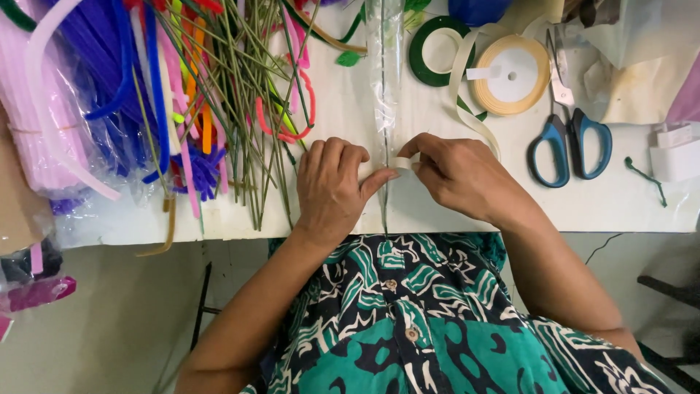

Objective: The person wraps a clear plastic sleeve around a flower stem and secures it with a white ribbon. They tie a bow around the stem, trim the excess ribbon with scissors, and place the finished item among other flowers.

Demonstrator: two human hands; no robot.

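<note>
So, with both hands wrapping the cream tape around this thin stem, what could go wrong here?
1. The cream tape runs loosely back to its roll; it may twist or stick to itself.
2. The thin stem in its clear sleeve might slip between the left hand and right hand.

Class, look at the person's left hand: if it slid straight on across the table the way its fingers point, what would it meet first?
The left hand points up and slightly right, so it would probably first meet the clear plastic sleeve on the thin stem, though its thumb already touches the right hand.
</note>
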